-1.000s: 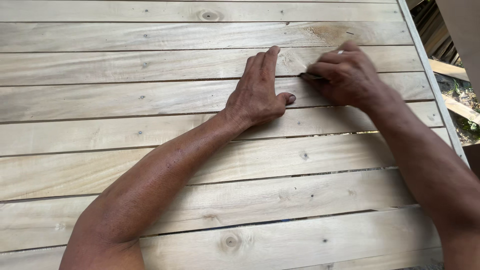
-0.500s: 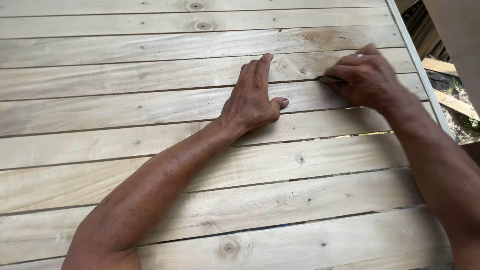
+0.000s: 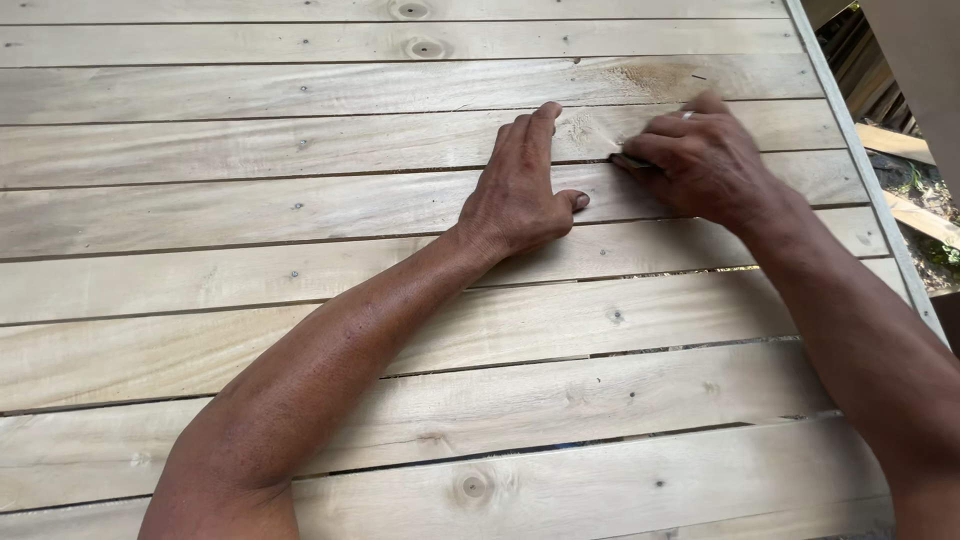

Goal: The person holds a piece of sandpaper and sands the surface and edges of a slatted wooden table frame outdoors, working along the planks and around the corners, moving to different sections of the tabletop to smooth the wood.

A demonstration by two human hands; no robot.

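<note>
Planks (image 3: 300, 205) of pale wood lie side by side under you, with narrow gaps between them. Your left hand (image 3: 520, 190) rests flat on one plank, fingers straight and together, holding nothing. Your right hand (image 3: 700, 165) is closed around a small thin tool (image 3: 632, 161), its tip on the seam just beside your left fingertips. No finished mark is visible there. Right edge (image 3: 860, 170) is near; open boards stretch far to the left.
</note>
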